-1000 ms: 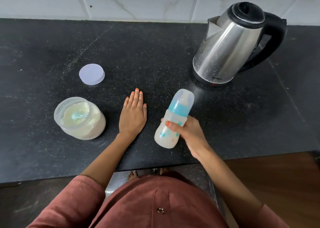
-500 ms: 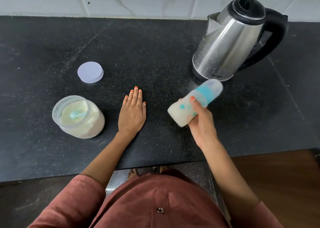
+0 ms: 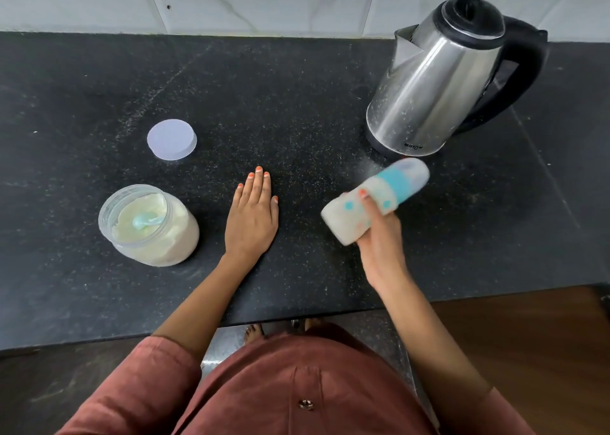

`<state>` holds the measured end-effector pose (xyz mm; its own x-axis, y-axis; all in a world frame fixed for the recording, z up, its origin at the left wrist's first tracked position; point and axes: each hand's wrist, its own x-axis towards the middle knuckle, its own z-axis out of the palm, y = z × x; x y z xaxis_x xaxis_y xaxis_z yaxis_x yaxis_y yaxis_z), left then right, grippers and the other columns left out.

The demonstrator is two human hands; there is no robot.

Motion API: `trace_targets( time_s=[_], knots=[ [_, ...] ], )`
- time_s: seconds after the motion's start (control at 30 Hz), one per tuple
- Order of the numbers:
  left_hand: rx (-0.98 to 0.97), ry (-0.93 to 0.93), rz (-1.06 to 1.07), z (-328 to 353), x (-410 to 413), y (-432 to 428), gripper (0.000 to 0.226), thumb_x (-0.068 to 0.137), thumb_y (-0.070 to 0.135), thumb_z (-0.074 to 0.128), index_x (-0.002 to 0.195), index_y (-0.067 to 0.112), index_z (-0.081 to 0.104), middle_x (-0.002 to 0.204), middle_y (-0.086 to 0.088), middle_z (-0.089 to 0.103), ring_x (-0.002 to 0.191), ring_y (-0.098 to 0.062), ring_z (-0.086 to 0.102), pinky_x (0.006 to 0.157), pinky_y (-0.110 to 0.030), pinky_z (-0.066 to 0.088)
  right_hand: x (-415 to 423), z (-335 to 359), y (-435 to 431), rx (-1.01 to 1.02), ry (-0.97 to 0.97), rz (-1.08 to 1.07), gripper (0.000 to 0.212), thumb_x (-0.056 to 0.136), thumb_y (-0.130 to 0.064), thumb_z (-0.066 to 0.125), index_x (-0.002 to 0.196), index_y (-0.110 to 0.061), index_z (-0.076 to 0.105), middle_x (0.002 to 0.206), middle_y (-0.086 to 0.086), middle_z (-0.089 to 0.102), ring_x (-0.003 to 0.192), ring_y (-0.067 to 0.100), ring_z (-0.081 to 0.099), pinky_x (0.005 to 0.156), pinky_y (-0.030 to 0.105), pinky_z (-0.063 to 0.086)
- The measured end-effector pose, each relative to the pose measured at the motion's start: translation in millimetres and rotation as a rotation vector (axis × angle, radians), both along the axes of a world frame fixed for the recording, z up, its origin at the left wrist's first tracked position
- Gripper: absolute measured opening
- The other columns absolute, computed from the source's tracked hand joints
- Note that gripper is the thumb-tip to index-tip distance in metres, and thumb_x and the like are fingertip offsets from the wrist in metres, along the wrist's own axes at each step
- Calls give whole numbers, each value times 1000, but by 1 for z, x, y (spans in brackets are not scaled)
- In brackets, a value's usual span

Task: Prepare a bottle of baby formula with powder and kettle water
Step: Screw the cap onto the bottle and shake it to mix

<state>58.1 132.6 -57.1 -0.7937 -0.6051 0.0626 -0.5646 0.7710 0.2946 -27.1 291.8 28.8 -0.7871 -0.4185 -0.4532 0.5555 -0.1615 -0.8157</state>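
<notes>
My right hand (image 3: 379,236) grips a capped baby bottle (image 3: 373,200) with a blue collar and milky liquid inside, held above the counter and tilted with its cap toward the kettle. The bottle is motion-blurred. My left hand (image 3: 252,218) lies flat, palm down, on the black counter (image 3: 99,81). An open clear jar of formula powder (image 3: 148,225) with a pale blue scoop in it stands left of that hand. The steel kettle (image 3: 435,81) with a black lid and handle stands at the back right.
The jar's round pale lid (image 3: 172,139) lies flat on the counter behind the jar. A tiled wall (image 3: 264,2) runs along the back. The counter's front edge is just below my forearms, with wooden floor (image 3: 528,335) at the right.
The bottle swung from nearly upright to tilted steeply right, cap toward the kettle, and stays tilted and blurred now. The left hand has stayed flat on the counter.
</notes>
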Motion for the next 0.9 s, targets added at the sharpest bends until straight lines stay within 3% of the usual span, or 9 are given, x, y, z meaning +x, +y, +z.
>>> trace_targets(
  time_s=[0.07, 0.13, 0.27, 0.33, 0.5, 0.63, 0.7, 0.83, 0.9],
  knots=[
    [-3, -3, -3, 0, 0, 0, 49, 100, 23, 28, 143, 3, 19, 153, -13, 18, 142, -25, 16, 115, -36, 9, 18, -3, 5, 149, 94, 265, 34, 66, -17, 74, 98, -15, 62, 109, 17, 66, 101, 26, 63, 94, 44, 49],
    [-4, -5, -4, 0, 0, 0, 49, 100, 23, 28, 143, 3, 19, 153, -13, 18, 142, -25, 16, 115, -36, 9, 20, -2, 10, 206, 166, 380, 32, 63, -14, 77, 92, -16, 65, 104, 16, 69, 99, 26, 64, 92, 42, 50],
    [-9, 6, 0, 0, 0, 0, 48, 99, 22, 30, 142, 2, 22, 152, -14, 20, 141, -26, 18, 115, -37, 11, -5, 4, 2, -80, -15, -11, 24, 80, -15, 64, 101, -21, 57, 107, 8, 64, 102, 20, 61, 89, 36, 51],
    [-8, -2, -1, 0, 0, 0, 48, 99, 22, 29, 143, 2, 22, 152, -14, 20, 141, -26, 18, 115, -37, 11, -6, 1, -3, -44, -2, -74, 28, 85, -15, 59, 112, -19, 53, 118, 10, 61, 106, 20, 60, 90, 35, 50],
    [-3, 4, -4, 0, -1, -1, 48, 99, 21, 30, 142, 2, 22, 152, -14, 20, 141, -27, 19, 115, -38, 11, 23, -3, 3, 230, 206, 415, 30, 71, -5, 71, 101, -9, 63, 109, 22, 66, 97, 27, 64, 88, 38, 52],
    [-3, 11, -2, -1, -1, 0, 50, 98, 24, 25, 141, 1, 25, 151, -15, 23, 140, -28, 21, 114, -39, 13, -4, 4, -3, -74, -45, 21, 24, 78, -16, 63, 102, -17, 58, 113, 13, 63, 101, 21, 61, 90, 37, 50],
    [-3, 8, -1, 0, 0, 0, 53, 95, 27, 20, 141, 1, 25, 151, -16, 24, 140, -28, 22, 114, -39, 14, -8, 4, -4, -69, -36, -50, 17, 84, -17, 59, 101, -23, 55, 110, 7, 62, 99, 17, 62, 88, 34, 52],
    [-8, 0, -7, 0, 0, -1, 48, 100, 23, 25, 142, 2, 23, 152, -15, 21, 141, -27, 20, 115, -38, 12, 15, -3, 7, 219, 191, 423, 42, 60, -16, 79, 99, -13, 64, 107, 15, 68, 101, 27, 64, 91, 42, 51],
    [-4, -2, -9, 0, -1, -1, 48, 100, 22, 29, 143, 2, 21, 152, -14, 20, 141, -27, 18, 115, -37, 10, 12, -2, 10, 218, 211, 438, 41, 59, -15, 77, 98, -12, 65, 105, 15, 68, 100, 27, 64, 88, 39, 52]
  ],
)
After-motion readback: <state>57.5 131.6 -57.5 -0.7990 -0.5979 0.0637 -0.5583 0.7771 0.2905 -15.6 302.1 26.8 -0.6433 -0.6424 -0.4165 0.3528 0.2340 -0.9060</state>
